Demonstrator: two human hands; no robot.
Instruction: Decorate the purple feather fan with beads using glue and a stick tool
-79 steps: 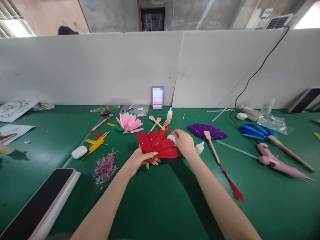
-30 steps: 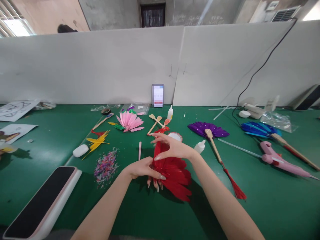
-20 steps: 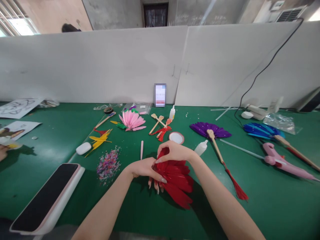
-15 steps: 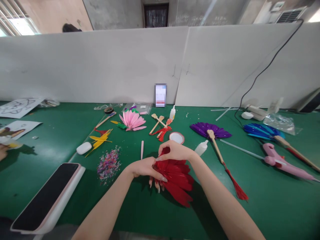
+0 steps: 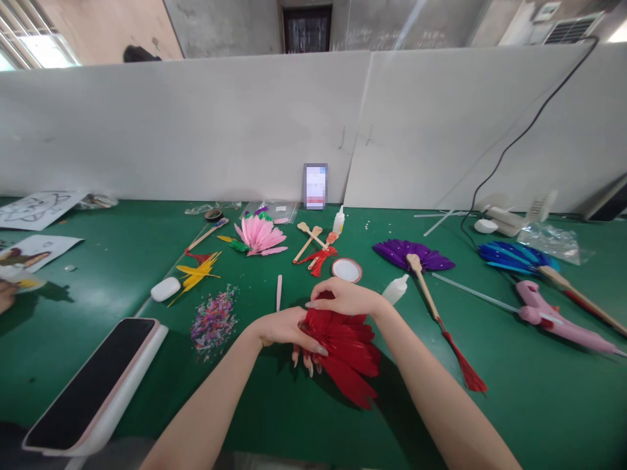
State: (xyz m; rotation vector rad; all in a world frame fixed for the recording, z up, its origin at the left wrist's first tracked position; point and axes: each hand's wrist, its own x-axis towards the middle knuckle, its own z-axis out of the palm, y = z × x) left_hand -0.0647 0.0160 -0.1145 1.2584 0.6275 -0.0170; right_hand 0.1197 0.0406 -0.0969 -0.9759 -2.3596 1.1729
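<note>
A spread of red feathers [image 5: 347,346], fanned toward the lower right, is held above the green table. My left hand [image 5: 289,333] grips its narrow left end, thumb across the top and fingers curled beneath. At the upper edge, my right hand [image 5: 345,297] bends over the feathers with its thumb and fingers closed on them. The feather bases are hidden by my hands. Just beyond lie a round white lid [image 5: 347,269] with a red rim and a white glue bottle [image 5: 394,289] on its side. A thin pink stick [image 5: 279,292] rests left of my right hand.
Purple [image 5: 414,254] and blue [image 5: 516,256] feather fans lie to the right, near a pink glue gun [image 5: 548,313]. Pink feathers [image 5: 259,235], yellow feathers [image 5: 198,275] and colourful bits [image 5: 214,320] are at left. A phone [image 5: 93,385] occupies the near left; another person's hand [image 5: 6,295] shows at the edge.
My right hand has shifted very slightly on the upper feathers. My left hand keeps its hold, and the things on the table stay in place.
</note>
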